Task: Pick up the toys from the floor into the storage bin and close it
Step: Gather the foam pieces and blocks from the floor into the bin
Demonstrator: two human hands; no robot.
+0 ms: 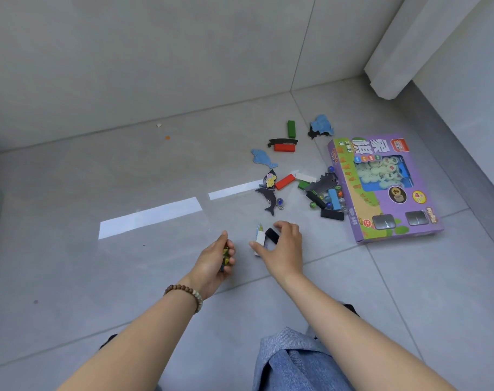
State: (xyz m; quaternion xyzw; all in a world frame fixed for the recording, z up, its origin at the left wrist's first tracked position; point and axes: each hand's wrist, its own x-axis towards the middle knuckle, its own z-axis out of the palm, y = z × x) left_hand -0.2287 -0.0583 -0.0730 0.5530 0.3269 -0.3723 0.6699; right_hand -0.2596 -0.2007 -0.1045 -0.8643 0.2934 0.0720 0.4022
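While the right hand's [285,249] thumb and fingers arch around a black block [272,235] and a white block [260,239] on the floor, I cannot tell whether they pinch yet. Both blocks look light, stiff and smooth, best taken across their long sides. The left hand [214,263] curls tight on small coloured pieces [226,256], likely slippery. Further out lie flat fish cut-outs [268,197] and loose marbles [326,198] that would roll. A purple game box [381,230] holds pale round pieces [376,172] behind its window. No storage bin shows.
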